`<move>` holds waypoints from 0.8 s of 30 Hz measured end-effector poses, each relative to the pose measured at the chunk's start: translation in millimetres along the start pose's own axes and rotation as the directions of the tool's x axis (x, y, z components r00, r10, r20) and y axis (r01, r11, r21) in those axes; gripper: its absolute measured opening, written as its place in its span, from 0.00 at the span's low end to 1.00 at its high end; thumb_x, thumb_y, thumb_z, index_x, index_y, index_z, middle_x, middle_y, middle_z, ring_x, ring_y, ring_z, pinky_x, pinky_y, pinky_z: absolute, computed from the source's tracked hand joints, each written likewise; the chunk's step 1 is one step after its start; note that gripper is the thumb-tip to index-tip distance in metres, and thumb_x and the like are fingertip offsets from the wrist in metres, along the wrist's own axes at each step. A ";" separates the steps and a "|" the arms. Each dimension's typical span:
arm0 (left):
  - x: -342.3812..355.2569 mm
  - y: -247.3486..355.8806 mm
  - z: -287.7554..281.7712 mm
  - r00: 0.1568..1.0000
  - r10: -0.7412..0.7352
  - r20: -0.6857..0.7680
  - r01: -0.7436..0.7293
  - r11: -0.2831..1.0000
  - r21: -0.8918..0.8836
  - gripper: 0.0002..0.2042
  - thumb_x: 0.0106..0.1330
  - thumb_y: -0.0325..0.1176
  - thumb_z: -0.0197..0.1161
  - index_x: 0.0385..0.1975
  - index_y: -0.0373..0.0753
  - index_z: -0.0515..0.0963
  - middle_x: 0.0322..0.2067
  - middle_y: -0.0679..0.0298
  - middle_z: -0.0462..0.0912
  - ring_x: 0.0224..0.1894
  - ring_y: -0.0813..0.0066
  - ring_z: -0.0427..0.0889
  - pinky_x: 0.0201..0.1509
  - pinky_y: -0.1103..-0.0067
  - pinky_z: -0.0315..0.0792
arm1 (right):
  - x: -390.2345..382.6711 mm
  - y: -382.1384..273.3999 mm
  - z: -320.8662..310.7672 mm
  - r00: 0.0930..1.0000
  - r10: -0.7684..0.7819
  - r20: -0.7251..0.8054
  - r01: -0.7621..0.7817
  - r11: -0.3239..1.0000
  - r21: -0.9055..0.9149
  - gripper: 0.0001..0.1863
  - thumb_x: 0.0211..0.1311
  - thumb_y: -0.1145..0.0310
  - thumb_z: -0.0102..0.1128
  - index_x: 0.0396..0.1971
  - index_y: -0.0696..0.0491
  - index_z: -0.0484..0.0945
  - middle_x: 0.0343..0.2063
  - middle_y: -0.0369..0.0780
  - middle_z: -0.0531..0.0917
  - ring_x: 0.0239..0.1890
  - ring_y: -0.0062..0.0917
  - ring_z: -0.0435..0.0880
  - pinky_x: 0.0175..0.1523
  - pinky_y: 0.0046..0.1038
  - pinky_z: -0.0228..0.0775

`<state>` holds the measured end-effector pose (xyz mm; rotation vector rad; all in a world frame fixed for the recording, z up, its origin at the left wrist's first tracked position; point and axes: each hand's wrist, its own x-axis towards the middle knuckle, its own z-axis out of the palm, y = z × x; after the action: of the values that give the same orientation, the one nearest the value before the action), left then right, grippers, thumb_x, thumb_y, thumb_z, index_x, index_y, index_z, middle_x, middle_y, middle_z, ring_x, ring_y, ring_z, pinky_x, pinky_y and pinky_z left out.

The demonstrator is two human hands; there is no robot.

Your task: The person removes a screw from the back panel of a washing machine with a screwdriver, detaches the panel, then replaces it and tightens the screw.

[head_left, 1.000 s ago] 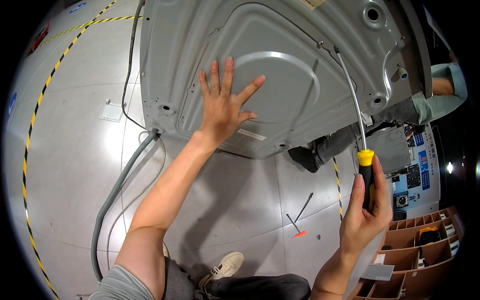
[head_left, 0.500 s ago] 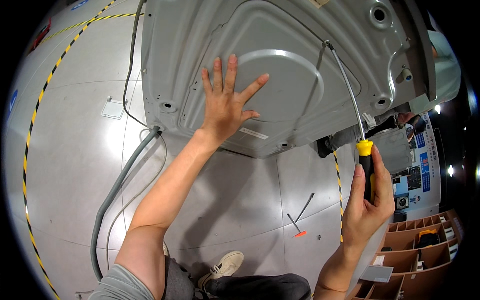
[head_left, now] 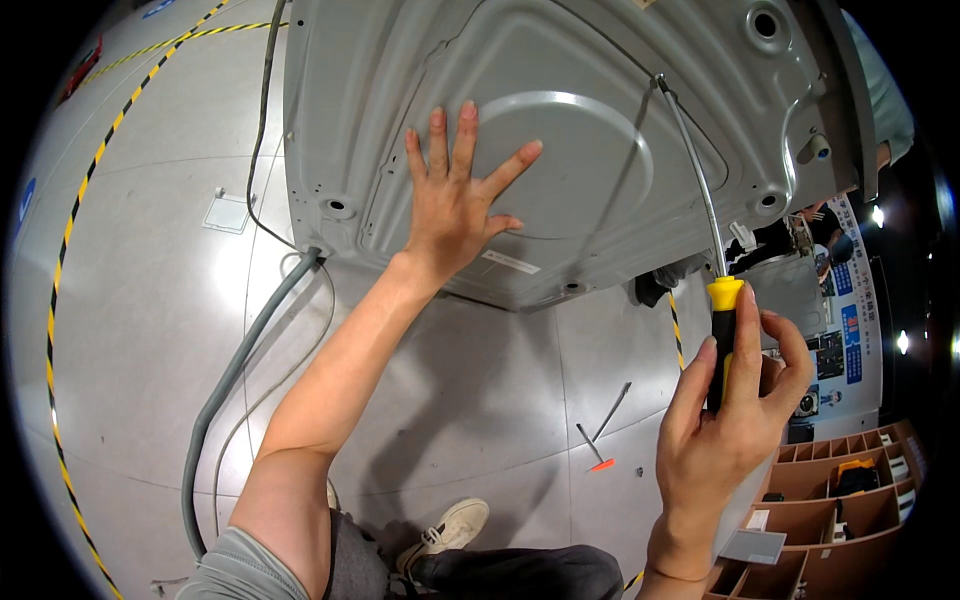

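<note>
A large grey sheet-metal panel (head_left: 590,180), the back of a boxy appliance, fills the upper middle. Spread flat against it is my left hand (head_left: 450,215), fingers apart, holding nothing. My right hand (head_left: 735,400) pinches the black-and-yellow handle of a long screwdriver (head_left: 700,185) between thumb and index finger, with the other fingers looser. The screwdriver's tip meets a screw point (head_left: 660,80) near the panel's upper right edge. Its shaft slants down to the right, standing off the panel.
A grey drain hose (head_left: 232,370) and a dark cable (head_left: 262,130) run along the left side. On the floor lies a T-shaped tool with an orange part (head_left: 602,465). A brown compartment shelf (head_left: 850,520) stands lower right; another person's sleeve (head_left: 885,100) shows behind the panel.
My right hand has shifted its hold on the screwdriver handle, fingers loosening and spreading. The panel appears slightly shifted in view; my left hand stays pressed on it.
</note>
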<state>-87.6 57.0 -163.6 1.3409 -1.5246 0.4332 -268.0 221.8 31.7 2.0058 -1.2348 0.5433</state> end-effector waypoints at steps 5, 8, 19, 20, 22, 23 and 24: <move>0.3 -2.3 -0.2 1.000 0.001 -0.002 -0.001 1.000 0.014 0.49 0.35 0.53 0.75 0.65 0.68 0.61 0.70 0.43 0.32 0.71 0.38 0.30 0.65 0.38 0.41 | 4.5 -7.9 -12.3 0.998 0.052 0.025 -0.053 0.998 0.034 0.25 0.53 0.80 0.62 0.54 0.58 0.73 0.45 0.47 0.68 0.40 0.30 0.73 0.38 0.25 0.68; 0.1 -4.0 -0.5 1.000 -0.002 -0.001 0.002 1.000 0.025 0.50 0.34 0.54 0.76 0.65 0.68 0.60 0.70 0.43 0.32 0.71 0.37 0.30 0.65 0.38 0.41 | 3.4 -6.2 -25.0 0.999 0.034 -0.040 -0.032 0.998 0.045 0.20 0.55 0.78 0.66 0.48 0.57 0.74 0.43 0.44 0.67 0.43 0.27 0.73 0.41 0.25 0.70; -0.2 -2.8 0.3 1.000 -0.022 0.016 0.022 1.000 0.008 0.50 0.34 0.51 0.77 0.65 0.71 0.59 0.71 0.45 0.31 0.72 0.40 0.29 0.65 0.39 0.41 | 11.7 -24.3 -31.0 0.981 -0.130 -0.142 0.138 0.989 0.051 0.17 0.65 0.75 0.54 0.52 0.56 0.66 0.50 0.43 0.68 0.54 0.30 0.73 0.58 0.31 0.74; -0.2 -2.6 -0.5 0.999 -0.035 0.013 0.035 0.999 -0.024 0.50 0.34 0.49 0.77 0.65 0.72 0.59 0.71 0.48 0.30 0.72 0.42 0.28 0.65 0.38 0.42 | 8.7 -19.9 -32.6 0.979 -0.160 -0.127 0.169 0.983 0.068 0.17 0.65 0.75 0.54 0.53 0.56 0.65 0.50 0.44 0.68 0.54 0.31 0.73 0.58 0.32 0.74; 0.5 2.5 0.8 0.999 -0.049 0.004 0.049 0.996 -0.074 0.50 0.34 0.47 0.78 0.65 0.73 0.60 0.72 0.50 0.30 0.73 0.44 0.28 0.65 0.38 0.43 | 4.6 -10.6 -35.0 0.979 -0.187 -0.084 0.192 0.980 0.057 0.19 0.64 0.76 0.54 0.53 0.54 0.63 0.49 0.44 0.67 0.56 0.35 0.72 0.61 0.38 0.72; 0.4 2.9 0.3 0.999 -0.050 -0.001 0.050 0.996 -0.079 0.50 0.33 0.46 0.78 0.65 0.73 0.60 0.72 0.50 0.31 0.73 0.44 0.28 0.65 0.38 0.43 | 4.5 -3.4 -32.3 0.969 -0.233 -0.084 0.240 0.968 0.070 0.19 0.64 0.76 0.54 0.53 0.53 0.63 0.50 0.44 0.67 0.56 0.36 0.72 0.61 0.40 0.72; 0.3 2.5 0.1 0.999 -0.051 -0.007 0.050 0.995 -0.084 0.50 0.33 0.46 0.78 0.65 0.73 0.61 0.72 0.50 0.31 0.73 0.44 0.28 0.65 0.39 0.43 | 4.5 -2.5 -31.9 0.963 -0.261 -0.066 0.265 0.963 0.046 0.20 0.62 0.77 0.57 0.52 0.53 0.64 0.49 0.45 0.66 0.55 0.40 0.73 0.58 0.40 0.73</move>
<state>-89.9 57.5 -162.6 1.3080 -1.4824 0.3395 -263.3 243.9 54.9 2.1408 -0.9066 0.5057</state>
